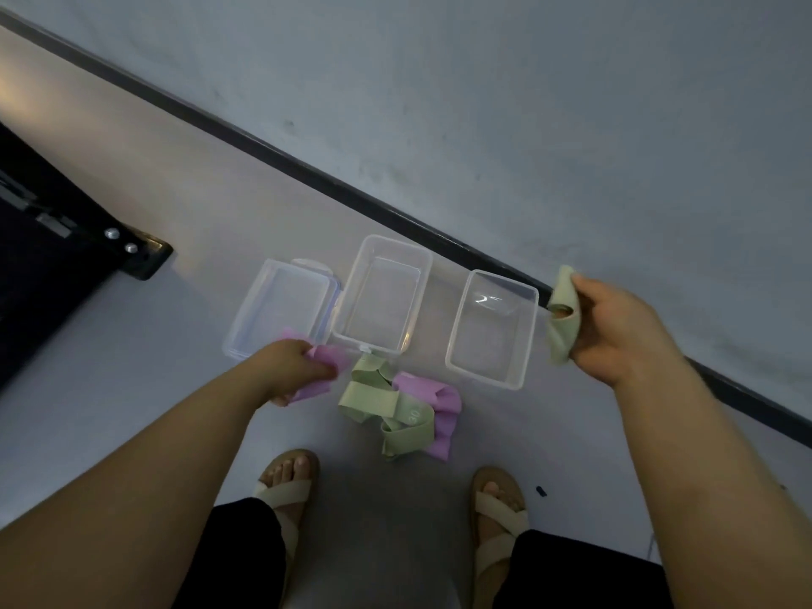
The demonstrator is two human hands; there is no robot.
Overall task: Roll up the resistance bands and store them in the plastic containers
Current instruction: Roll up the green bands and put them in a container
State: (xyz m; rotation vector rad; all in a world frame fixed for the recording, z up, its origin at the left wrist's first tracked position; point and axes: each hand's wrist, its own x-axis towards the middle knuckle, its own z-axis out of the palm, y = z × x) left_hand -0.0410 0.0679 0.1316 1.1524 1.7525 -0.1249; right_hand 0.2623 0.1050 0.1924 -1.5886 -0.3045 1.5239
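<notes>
Three clear plastic containers stand in a row on the floor: the left container, the middle container and the right container. My left hand grips a pink band in front of the left container. My right hand holds a bunched green band up in the air, just right of the right container. A loose heap lies on the floor before the containers, with a green band tangled over another pink band.
A black skirting strip runs diagonally along the grey wall behind the containers. A dark object with bolts sits at the left. My sandalled feet stand just behind the heap. A small dark speck lies at the right.
</notes>
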